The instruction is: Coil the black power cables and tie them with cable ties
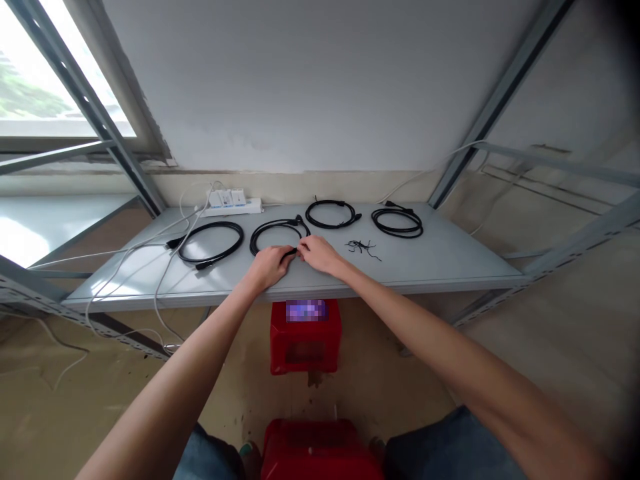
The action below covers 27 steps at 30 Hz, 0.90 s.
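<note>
A coiled black cable (256,235) lies at the middle of the grey shelf, close to its front edge. My left hand (271,265) is closed on the near side of this coil. From the right, my right hand (317,254) pinches the same coil a short way along, its fingertips near the left hand's. Whether a thin tie sits between those fingertips is too small to make out. To the right lies a small heap of thin black ties (364,247).
Other coiled black cables lie on the shelf (440,267): one on the left (213,257), one behind (330,225), one on the right (397,233). A white power strip (235,207) stands at the back left, with white cords hanging over the edge. A red stool (306,340) stands below.
</note>
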{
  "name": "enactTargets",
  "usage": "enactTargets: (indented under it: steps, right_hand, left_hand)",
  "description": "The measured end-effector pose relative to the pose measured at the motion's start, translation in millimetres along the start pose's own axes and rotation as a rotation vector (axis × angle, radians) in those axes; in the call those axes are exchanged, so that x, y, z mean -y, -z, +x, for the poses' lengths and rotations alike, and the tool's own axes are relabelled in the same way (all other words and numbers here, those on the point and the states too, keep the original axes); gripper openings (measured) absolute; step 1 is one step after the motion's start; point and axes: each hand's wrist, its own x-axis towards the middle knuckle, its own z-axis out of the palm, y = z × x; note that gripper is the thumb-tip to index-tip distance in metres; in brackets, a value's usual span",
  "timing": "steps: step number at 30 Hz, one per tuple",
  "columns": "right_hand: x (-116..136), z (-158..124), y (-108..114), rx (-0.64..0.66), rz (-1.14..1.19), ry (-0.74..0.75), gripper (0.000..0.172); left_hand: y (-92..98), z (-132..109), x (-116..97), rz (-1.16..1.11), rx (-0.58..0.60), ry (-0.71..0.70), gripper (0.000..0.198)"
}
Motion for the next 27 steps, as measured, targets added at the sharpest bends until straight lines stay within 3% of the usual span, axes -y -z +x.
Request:
enactTargets:
  steps: [3,6,14,17,22,24,27]
  right_hand:
    - [-1,-5,6,0.0,-0.379,0.218,0.025]
    - [-4,-11,10,0.054,-0.602,0.355,0.025]
    - [0,-14,11,0.034,-0.799,0.424,0.031]
    - [4,-14,5,0.036,-0.739,0.362,0.03]
    - [9,-14,-7,-0.052,-0.492,0.118,0.029]
    - [10,-12,-9,-0.098,-0.311,-0.001,0.025]
    - [11,-7,-11,-0.068,0.157,-0.221,0.023]
  left_hand:
    - [-0.2,0,0,0.01,0.004,0.007,0.034]
    - [0.0,0,0,0.012,0.002,0.007,0.034]
    - [-1.5,1,2,0.013,-0.001,-0.002,0.032]
    - [-2.1,1,3,0.015,-0.005,-0.005,0.032]
    - [-1.4,0,2,-0.003,-0.006,-0.011,0.031]
    - [-1.0,0,2,-0.012,-0.01,-0.007,0.032]
    - [-0.4,0,1,-0.019,0.001,-0.008,0.032]
